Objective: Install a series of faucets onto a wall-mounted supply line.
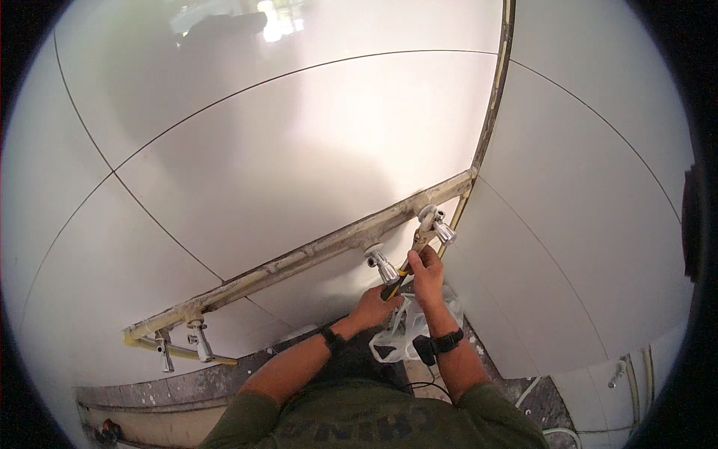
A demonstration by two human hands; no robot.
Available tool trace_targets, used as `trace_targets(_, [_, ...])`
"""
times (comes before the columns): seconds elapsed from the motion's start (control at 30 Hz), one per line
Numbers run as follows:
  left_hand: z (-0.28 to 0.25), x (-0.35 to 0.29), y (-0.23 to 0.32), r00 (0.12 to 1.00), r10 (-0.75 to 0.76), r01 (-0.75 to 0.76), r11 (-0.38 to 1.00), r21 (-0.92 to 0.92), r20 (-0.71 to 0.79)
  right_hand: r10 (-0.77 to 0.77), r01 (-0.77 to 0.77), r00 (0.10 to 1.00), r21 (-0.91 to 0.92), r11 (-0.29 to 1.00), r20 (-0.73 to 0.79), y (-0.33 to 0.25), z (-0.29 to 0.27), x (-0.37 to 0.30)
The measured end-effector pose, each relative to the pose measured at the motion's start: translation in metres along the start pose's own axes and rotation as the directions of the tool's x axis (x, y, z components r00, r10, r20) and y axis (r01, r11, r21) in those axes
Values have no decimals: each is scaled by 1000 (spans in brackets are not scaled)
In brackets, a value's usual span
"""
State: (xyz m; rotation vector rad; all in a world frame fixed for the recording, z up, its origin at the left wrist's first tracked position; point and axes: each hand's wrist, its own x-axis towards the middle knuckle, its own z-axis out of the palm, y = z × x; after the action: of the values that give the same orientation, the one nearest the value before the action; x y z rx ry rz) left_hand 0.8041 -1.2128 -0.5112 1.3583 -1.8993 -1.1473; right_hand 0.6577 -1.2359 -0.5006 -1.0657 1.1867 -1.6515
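Observation:
My left hand (376, 308) is closed round the black-and-yellow handle of a wrench (394, 287). Farther up the tool, my right hand (426, 275) grips it close to its head. That head rests at the rightmost chrome angle valve (444, 230), which sticks out of the wall near the corner; whether the jaws clasp it I cannot tell. Just left of the wrench another chrome angle valve (384, 266) projects from the wall. My fingers hide part of the tool.
A rough, cemented groove (299, 260) crosses the glossy white tiled wall. Two more chrome valves (200, 344) sit at its left end. Beneath my hands is a clear plastic bag (407, 333). Pipes (636, 385) stand by the right wall.

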Motion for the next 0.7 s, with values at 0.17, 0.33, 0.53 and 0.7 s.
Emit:
trace_targets(0.17, [2,32,-24,995,9,-11,1000,19,97,-58,54,998,-119,991,-28,12,-5,7])
trace_targets(0.33, [-2,17,3,978,-158,153,987,41,139,-80,79,997,-88,993,-9,7,-9,5])
trace_targets(0.53, [-6,-12,13,1000,-27,27,1000,5,-5,52,-53,998,26,998,27,-14,0,-5])
trace_targets(0.7, [-9,-26,29,974,-203,204,979,-5,99,153,-163,986,241,957,60,-14,2,-7])
